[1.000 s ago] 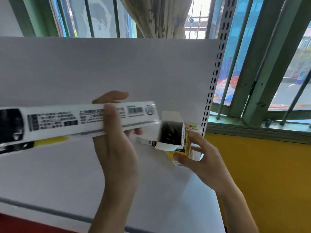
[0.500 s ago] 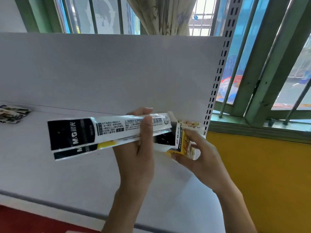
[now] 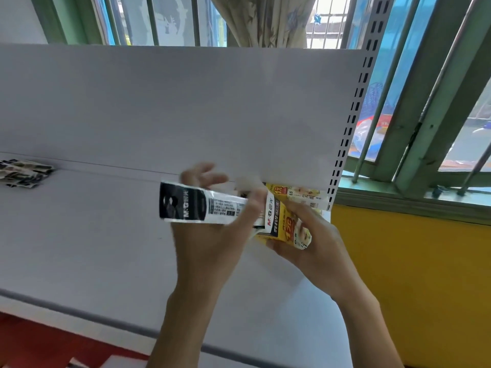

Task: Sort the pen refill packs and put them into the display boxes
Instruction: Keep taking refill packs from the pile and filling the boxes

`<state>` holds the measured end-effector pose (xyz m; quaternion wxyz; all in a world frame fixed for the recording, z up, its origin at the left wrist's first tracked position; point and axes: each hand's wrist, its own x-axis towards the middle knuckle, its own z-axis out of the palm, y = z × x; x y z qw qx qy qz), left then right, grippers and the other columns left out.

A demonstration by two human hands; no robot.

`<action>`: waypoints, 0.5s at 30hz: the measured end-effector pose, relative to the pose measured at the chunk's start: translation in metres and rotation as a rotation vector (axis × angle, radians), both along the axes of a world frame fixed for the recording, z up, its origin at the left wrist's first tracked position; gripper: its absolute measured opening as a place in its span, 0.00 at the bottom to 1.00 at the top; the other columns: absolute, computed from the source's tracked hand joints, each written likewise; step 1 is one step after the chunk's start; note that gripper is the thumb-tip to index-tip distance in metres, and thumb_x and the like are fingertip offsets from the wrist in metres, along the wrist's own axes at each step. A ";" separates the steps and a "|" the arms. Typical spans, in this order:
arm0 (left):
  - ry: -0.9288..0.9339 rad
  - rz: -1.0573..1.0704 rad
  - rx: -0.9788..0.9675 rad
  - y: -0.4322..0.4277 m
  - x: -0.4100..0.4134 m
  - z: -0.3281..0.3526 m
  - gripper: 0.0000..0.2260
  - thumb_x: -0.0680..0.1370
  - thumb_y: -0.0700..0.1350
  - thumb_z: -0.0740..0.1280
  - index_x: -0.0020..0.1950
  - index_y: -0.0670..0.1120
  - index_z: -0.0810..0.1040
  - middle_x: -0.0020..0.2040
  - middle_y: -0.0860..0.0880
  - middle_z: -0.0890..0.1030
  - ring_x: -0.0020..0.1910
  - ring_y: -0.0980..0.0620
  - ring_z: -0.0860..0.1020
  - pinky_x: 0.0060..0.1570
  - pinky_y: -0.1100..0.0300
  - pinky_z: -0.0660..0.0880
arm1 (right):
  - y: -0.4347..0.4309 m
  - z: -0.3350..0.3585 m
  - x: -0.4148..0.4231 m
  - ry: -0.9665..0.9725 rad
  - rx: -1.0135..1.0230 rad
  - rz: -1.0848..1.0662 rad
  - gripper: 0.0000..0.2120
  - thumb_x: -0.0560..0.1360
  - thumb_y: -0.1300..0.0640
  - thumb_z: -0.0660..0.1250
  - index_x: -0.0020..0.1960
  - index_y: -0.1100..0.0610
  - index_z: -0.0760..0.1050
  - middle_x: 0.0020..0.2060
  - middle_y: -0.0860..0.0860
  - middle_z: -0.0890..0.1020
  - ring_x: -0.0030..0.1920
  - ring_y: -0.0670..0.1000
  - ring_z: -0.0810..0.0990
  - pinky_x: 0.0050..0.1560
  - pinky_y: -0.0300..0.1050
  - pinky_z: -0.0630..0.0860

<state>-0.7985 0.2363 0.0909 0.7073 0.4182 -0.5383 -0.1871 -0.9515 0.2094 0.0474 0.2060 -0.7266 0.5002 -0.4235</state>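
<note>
Holding a long refill pack (image 3: 202, 204) near the middle of the frame, the left hand (image 3: 215, 229) has its thumb pressed on the printed face and its fingers (image 3: 204, 176) curled behind it. The pack lies almost level, its black end pointing to the left and its other end pushed into the open mouth of a yellow box (image 3: 285, 225). The right hand (image 3: 313, 243) is wrapped around that box from below and the right side, thumb on its upper face, tilting the opening toward the pack. Both are held up above the white shelf (image 3: 106, 248), not resting on it. Just behind the hands, against the shelf's white back panel (image 3: 186, 107), a second yellow box (image 3: 300, 193) lies on its side, partly hidden by the fingers. At the far left edge of the frame a small heap of other packs (image 3: 22, 172) lies on the shelf, well apart from the hands. A slotted metal upright (image 3: 353, 115) runs up the right end of the panel, with green window bars (image 3: 425, 102) and a patterned curtain (image 3: 265, 19) beyond. To the lower right stands a yellow wall (image 3: 411, 274).
</note>
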 end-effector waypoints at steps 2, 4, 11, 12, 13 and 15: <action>0.126 0.129 -0.147 0.002 0.005 0.001 0.14 0.67 0.51 0.71 0.48 0.55 0.70 0.42 0.52 0.79 0.40 0.58 0.80 0.37 0.69 0.75 | -0.001 0.000 0.000 0.000 0.008 -0.003 0.29 0.66 0.53 0.75 0.64 0.45 0.69 0.56 0.41 0.75 0.58 0.42 0.73 0.57 0.36 0.74; 0.118 0.173 -0.189 0.001 0.009 0.003 0.09 0.69 0.44 0.71 0.43 0.54 0.72 0.36 0.56 0.80 0.37 0.57 0.80 0.37 0.69 0.74 | -0.001 0.002 0.001 0.011 0.012 -0.008 0.29 0.66 0.53 0.75 0.64 0.45 0.69 0.55 0.39 0.74 0.58 0.41 0.73 0.57 0.37 0.74; -0.133 0.033 0.227 -0.006 0.006 -0.004 0.11 0.65 0.55 0.74 0.41 0.52 0.78 0.38 0.57 0.82 0.39 0.58 0.82 0.35 0.56 0.80 | 0.003 0.006 0.013 0.126 -0.011 -0.016 0.29 0.67 0.53 0.74 0.65 0.44 0.68 0.49 0.27 0.67 0.57 0.40 0.69 0.62 0.50 0.71; -0.059 0.049 0.216 -0.003 0.006 -0.001 0.15 0.63 0.59 0.74 0.42 0.53 0.77 0.38 0.57 0.81 0.38 0.62 0.81 0.33 0.64 0.78 | 0.002 0.006 0.011 0.125 0.001 -0.030 0.29 0.67 0.52 0.74 0.65 0.44 0.68 0.50 0.30 0.68 0.57 0.40 0.69 0.62 0.48 0.72; -0.024 0.105 0.183 -0.001 0.008 0.002 0.15 0.64 0.59 0.74 0.43 0.54 0.75 0.38 0.58 0.80 0.38 0.66 0.80 0.31 0.71 0.75 | 0.001 0.007 0.010 0.124 0.017 -0.039 0.29 0.67 0.52 0.74 0.65 0.44 0.67 0.53 0.32 0.70 0.58 0.41 0.70 0.61 0.46 0.72; -0.103 0.229 0.099 0.002 0.012 0.006 0.08 0.69 0.49 0.73 0.42 0.54 0.74 0.37 0.61 0.78 0.37 0.69 0.78 0.32 0.78 0.70 | 0.001 0.010 0.009 0.126 0.045 -0.048 0.29 0.68 0.51 0.73 0.65 0.44 0.67 0.56 0.36 0.71 0.59 0.42 0.70 0.62 0.46 0.72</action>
